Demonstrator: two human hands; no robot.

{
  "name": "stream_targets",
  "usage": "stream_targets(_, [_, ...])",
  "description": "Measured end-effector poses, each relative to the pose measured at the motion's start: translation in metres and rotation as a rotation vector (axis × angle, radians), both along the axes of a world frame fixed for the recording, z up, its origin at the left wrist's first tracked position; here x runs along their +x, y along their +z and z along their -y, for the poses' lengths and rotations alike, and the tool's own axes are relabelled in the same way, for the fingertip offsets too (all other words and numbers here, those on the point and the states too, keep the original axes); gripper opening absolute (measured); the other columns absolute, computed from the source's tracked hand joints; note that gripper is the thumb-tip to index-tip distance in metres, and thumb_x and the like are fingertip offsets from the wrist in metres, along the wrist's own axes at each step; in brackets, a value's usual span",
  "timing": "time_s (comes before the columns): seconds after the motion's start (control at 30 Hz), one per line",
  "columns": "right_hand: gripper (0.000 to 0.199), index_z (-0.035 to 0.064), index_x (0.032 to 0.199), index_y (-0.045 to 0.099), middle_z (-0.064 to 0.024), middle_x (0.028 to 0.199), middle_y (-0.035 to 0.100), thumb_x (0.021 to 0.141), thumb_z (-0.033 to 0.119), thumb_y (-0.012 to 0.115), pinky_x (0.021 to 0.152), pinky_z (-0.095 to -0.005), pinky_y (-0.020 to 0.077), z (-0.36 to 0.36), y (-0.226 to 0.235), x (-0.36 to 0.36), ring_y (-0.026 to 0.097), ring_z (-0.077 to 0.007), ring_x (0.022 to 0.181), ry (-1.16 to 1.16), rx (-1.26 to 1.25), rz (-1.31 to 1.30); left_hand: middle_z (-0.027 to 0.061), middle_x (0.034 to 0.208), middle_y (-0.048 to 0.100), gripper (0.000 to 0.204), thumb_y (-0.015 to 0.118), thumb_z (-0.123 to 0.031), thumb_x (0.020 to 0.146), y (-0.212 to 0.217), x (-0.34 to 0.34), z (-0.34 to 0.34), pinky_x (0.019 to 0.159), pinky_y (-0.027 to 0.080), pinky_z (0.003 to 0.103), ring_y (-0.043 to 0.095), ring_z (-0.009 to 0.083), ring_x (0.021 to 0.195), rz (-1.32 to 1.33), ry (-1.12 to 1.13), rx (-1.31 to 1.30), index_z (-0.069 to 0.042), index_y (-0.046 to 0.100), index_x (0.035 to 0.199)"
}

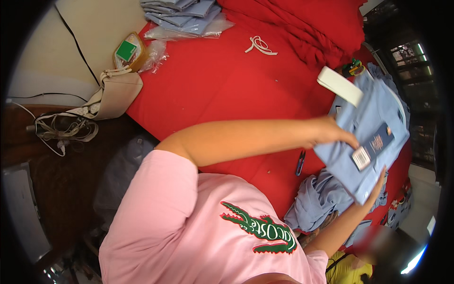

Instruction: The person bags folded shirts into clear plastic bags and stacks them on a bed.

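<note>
A folded light blue shirt (pixel 385 109), with a dark blue hang tag (pixel 378 142) and a white barcode label on it, is tilted up at the right. My left hand (pixel 331 132) reaches across and grips its near left side, fingertips beside the tag. Along the lower edge, my right hand (pixel 378 185) holds the same shirt, its fingers partly hidden behind the fabric. A white, flat, long piece (pixel 339 86) lies against the shirt's upper left; whether it is attached, I cannot tell. Below the shirt lies a crumpled heap of light blue cloth (pixel 314 196).
Small thread snips (pixel 300 163) lie on the red-covered surface (pixel 227 94). Farther off are a white cord (pixel 261 46), a stack of folded blue shirts (pixel 182 19) on clear plastic and a bunched red cloth (pixel 302 23). A cream bag (pixel 120 92) and cables (pixel 66 130) are at left.
</note>
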State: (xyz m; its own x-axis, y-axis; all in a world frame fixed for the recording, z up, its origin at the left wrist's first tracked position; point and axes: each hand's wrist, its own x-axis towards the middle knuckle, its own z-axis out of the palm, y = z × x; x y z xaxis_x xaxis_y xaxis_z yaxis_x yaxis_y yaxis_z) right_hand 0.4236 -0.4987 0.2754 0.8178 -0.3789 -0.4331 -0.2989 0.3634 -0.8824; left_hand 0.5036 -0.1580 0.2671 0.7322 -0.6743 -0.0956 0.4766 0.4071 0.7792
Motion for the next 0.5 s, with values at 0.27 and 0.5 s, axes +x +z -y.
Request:
stream_targets(0.27, [0.071,-0.005,0.138,0.06,-0.017,0.125,0.071,0.093,0.047,0.08,0.094,-0.0389,0.0575,-0.304,-0.058,0.133,0.071,-0.0257,0.106,0.352,0.14,0.182,0.0118,0.119,0.076,0.06,0.081,-0.04,0.09,0.002,0.076,-0.276,0.094,0.06,0.036,0.076,0.0198,0.103,-0.004,0.107,0.491,-0.001,0.067,0.133])
stream_targets(0.5, [0.101,-0.0071,0.148,0.049,-0.0207,0.133,0.067,0.079,0.055,0.09,0.096,-0.0403,0.0556,-0.439,-0.184,0.207,0.069,-0.0293,0.114,0.394,0.069,0.007,0.0157,0.132,0.069,0.076,0.077,-0.044,0.09,-0.122,0.147,-0.386,0.101,0.053,0.039,0.069,0.0264,0.117,-0.074,0.319,0.758,0.0,0.054,0.148])
